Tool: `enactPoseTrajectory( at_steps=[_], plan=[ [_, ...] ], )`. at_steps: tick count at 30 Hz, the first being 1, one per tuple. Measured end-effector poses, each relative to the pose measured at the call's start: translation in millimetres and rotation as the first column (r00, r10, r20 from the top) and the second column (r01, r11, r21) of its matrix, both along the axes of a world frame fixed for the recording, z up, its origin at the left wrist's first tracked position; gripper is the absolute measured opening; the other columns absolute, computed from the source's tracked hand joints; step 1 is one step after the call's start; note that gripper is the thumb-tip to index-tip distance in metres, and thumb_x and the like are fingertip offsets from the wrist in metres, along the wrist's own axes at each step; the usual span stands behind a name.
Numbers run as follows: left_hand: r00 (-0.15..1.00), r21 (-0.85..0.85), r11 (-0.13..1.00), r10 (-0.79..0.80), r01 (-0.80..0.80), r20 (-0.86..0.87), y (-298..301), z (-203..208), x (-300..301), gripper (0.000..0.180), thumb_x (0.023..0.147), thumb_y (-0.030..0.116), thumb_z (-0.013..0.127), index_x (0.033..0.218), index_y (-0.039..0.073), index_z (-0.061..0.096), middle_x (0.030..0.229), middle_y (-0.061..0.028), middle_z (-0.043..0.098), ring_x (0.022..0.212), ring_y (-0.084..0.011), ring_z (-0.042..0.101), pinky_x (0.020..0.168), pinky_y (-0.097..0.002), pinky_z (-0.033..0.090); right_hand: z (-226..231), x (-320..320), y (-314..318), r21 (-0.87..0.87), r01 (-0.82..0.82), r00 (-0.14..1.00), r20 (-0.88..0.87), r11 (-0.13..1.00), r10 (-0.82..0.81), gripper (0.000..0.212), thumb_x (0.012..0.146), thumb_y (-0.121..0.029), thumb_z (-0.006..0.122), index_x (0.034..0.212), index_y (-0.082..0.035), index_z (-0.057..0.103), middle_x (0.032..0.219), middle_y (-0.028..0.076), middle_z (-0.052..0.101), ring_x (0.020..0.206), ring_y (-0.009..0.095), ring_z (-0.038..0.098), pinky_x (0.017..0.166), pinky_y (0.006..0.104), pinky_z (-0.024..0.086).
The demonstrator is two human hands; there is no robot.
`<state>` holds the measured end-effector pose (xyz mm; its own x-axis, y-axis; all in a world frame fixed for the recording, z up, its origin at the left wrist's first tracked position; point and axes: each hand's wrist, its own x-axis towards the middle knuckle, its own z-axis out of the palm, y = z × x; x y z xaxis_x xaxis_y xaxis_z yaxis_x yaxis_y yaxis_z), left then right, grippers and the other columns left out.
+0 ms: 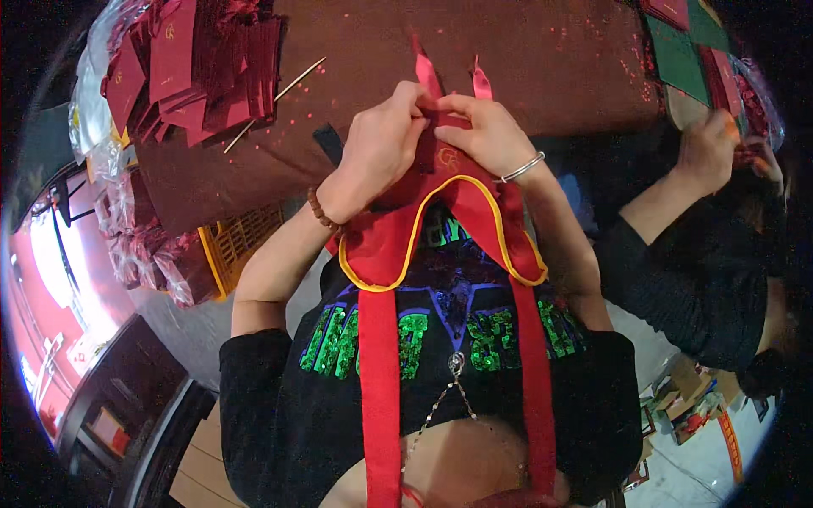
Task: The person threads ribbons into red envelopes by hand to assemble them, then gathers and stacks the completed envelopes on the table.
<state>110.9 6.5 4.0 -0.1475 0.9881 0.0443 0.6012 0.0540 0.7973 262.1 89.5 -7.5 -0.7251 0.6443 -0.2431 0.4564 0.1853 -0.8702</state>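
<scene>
Near the front edge of the brown-covered table, I hold a flat dark red piece with a gold emblem, perhaps a small pouch. My left hand is closed, its fingertips pinching the top of the piece at the left. Beside it, my right hand pinches the same top edge with thumb and forefinger. Two pink ribbon ends stick out past my fingers: a left ribbon and a right ribbon. My fingers hide where the ribbons meet the piece.
Many similar dark red pieces lie piled at the far left. A thin pale stick rests beside them. Below the table at left stands a yellow crate. At right, another person's hand works near green and red pieces.
</scene>
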Motion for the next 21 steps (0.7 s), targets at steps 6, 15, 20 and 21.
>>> enactPoseTrajectory(
  at_steps=[6,15,20,21],
  plan=[
    [0.951,0.01,0.993,-0.106,0.114,-0.289,9.4,11.8,-22.7,0.023,0.067,0.023,0.07,0.083,0.011,0.058,0.08,-0.0058,0.056,0.079,-0.0266,0.055,0.065,-0.0365,0.042,18.0,-1.5,-6.1,-0.005,-0.042,0.999,-0.005,0.999,0.042,0.03,0.075,-0.014,0.061,0.102,-0.001,0.057,0.097,0.015,0.061,0.093,0.022,0.06,0.08,0.0306,0.045],
    [0.854,-0.221,0.842,-0.516,0.491,-0.067,38.4,4.5,-58.0,0.023,0.085,0.02,0.05,0.088,0.0,0.06,0.086,-0.0111,0.058,0.086,-0.026,0.055,0.08,-0.0326,0.041,14.3,-4.0,-20.7,0.403,-0.042,0.998,0.066,0.914,0.017,0.027,0.073,-0.022,0.066,0.091,-0.009,0.052,0.08,0.011,0.064,0.076,0.027,0.063,0.065,0.039,0.047],
    [0.731,-0.49,0.589,-0.663,0.643,0.162,65.0,21.8,-56.6,0.025,0.08,0.022,0.053,0.088,0.0,0.062,0.082,-0.0115,0.061,0.083,-0.0217,0.058,0.076,-0.0322,0.042,21.1,-4.7,-22.4,0.377,-0.11,0.991,0.118,0.92,0.07,0.027,0.072,-0.025,0.067,0.09,-0.012,0.051,0.077,0.01,0.063,0.073,0.028,0.062,0.062,0.0399,0.047],
    [0.641,-0.465,0.481,-0.711,0.743,0.29,70.6,19.8,-57.5,0.022,0.081,0.018,0.054,0.089,-0.001,0.063,0.088,-0.0105,0.06,0.09,-0.0217,0.056,0.08,-0.0313,0.042,21.1,-4.7,-22.4,0.385,-0.119,0.991,0.107,0.915,0.084,0.027,0.072,-0.025,0.067,0.09,-0.012,0.052,0.076,0.01,0.063,0.073,0.028,0.062,0.062,0.0396,0.047]
  ],
)
